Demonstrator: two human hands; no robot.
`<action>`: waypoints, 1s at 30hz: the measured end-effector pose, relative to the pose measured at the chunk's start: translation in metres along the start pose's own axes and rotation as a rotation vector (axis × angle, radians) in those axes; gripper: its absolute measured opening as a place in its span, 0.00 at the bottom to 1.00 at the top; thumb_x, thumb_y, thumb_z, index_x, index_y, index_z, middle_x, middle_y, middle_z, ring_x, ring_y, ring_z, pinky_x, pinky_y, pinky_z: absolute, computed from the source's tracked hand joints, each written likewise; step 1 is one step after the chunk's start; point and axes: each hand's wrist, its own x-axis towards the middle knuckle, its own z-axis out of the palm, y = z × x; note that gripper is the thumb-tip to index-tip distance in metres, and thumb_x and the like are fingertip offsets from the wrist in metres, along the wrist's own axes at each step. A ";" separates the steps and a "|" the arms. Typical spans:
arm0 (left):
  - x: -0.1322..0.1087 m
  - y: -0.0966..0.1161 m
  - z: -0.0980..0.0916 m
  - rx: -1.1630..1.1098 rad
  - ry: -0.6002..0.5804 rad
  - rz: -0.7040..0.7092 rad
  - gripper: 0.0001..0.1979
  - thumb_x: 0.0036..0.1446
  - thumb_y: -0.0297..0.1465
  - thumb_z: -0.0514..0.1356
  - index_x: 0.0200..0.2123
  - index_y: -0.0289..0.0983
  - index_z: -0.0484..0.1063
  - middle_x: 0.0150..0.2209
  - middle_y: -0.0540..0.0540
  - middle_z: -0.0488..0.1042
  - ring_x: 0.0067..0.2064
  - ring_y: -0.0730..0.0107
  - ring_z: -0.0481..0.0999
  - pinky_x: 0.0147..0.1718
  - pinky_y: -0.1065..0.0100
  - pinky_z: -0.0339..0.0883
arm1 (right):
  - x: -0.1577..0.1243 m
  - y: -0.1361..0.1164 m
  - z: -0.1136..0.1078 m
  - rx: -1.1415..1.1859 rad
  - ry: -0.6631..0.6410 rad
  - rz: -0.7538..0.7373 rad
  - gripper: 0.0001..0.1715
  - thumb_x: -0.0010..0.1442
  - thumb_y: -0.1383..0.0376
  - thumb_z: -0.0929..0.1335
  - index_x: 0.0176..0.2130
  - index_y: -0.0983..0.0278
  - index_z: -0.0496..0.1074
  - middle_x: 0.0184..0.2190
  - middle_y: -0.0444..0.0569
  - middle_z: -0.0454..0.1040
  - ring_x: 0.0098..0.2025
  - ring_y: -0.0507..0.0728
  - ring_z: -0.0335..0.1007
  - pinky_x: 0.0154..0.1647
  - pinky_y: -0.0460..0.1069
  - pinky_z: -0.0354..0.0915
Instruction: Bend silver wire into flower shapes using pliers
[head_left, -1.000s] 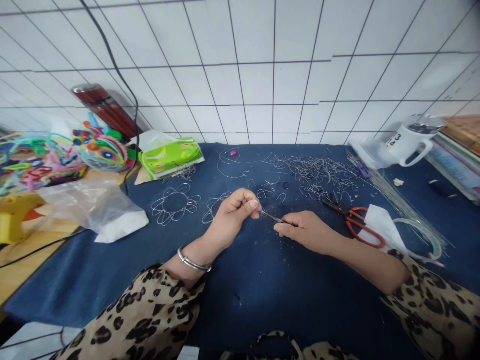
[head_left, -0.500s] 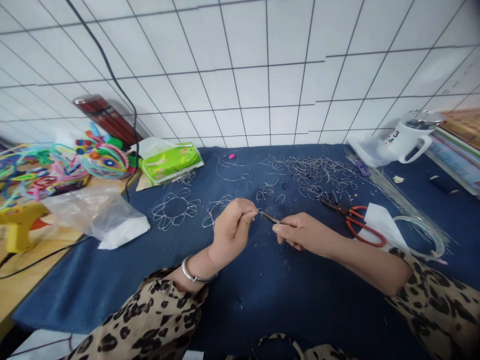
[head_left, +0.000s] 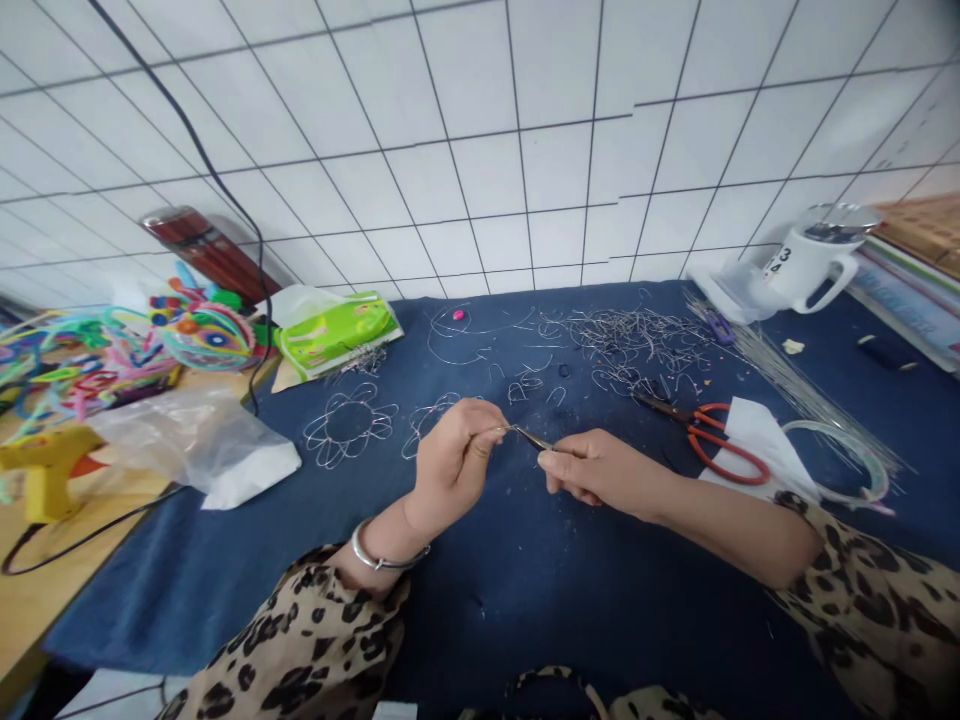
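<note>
My left hand [head_left: 456, 455] is closed in a pinch on a thin piece of wire [head_left: 510, 429], most of it hidden by the fingers. In my right hand [head_left: 600, 470] is a pair of slim-nosed pliers [head_left: 534, 438], its tips meeting the wire just right of my left fingertips. Behind the left hand lies a flower-shaped wire form [head_left: 424, 420], partly covered. A second wire flower [head_left: 349, 425] rests to its left on the dark blue cloth [head_left: 525, 600]. Short bent wire pieces [head_left: 525, 386] are scattered beyond the hands.
Red-handled scissors [head_left: 724, 440] lie right, by white paper [head_left: 772, 450] and a wire coil [head_left: 847, 465]. Behind are a wire heap [head_left: 637, 335], straight wires [head_left: 802, 380] and a white mug [head_left: 806, 262]. Leftward are a green tissue pack [head_left: 337, 335], a plastic bag [head_left: 195, 440] and a yellow glue gun [head_left: 49, 470].
The plier tips have moved slightly left and now meet the wire at my left fingertips. The camera view has shifted a little.
</note>
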 end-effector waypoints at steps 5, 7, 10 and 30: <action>0.006 -0.003 -0.002 -0.112 -0.081 -0.029 0.04 0.59 0.23 0.54 0.32 0.35 0.66 0.30 0.47 0.69 0.34 0.71 0.70 0.35 0.66 0.64 | 0.003 -0.002 -0.004 -0.097 0.007 0.002 0.25 0.59 0.49 0.62 0.27 0.67 0.69 0.17 0.40 0.59 0.19 0.46 0.55 0.22 0.43 0.54; 0.007 -0.005 -0.003 -0.150 -0.109 -0.078 0.04 0.59 0.24 0.53 0.33 0.35 0.66 0.30 0.47 0.68 0.34 0.71 0.69 0.36 0.66 0.64 | 0.004 -0.002 -0.007 -0.125 0.011 -0.005 0.25 0.59 0.49 0.61 0.27 0.67 0.69 0.18 0.41 0.61 0.20 0.47 0.57 0.23 0.43 0.55; 0.008 -0.008 -0.005 -0.230 -0.145 -0.169 0.04 0.60 0.27 0.53 0.32 0.35 0.66 0.29 0.48 0.67 0.33 0.73 0.68 0.35 0.68 0.63 | 0.004 -0.004 -0.010 -0.195 0.010 -0.017 0.24 0.59 0.49 0.62 0.28 0.66 0.70 0.20 0.42 0.64 0.22 0.47 0.59 0.25 0.44 0.56; 0.011 -0.016 -0.008 -0.487 -0.217 -0.368 0.04 0.60 0.29 0.56 0.32 0.35 0.66 0.29 0.49 0.68 0.28 0.77 0.67 0.30 0.71 0.63 | 0.006 -0.005 -0.017 -0.314 -0.028 -0.022 0.25 0.58 0.48 0.62 0.29 0.66 0.72 0.22 0.43 0.66 0.23 0.48 0.60 0.26 0.44 0.57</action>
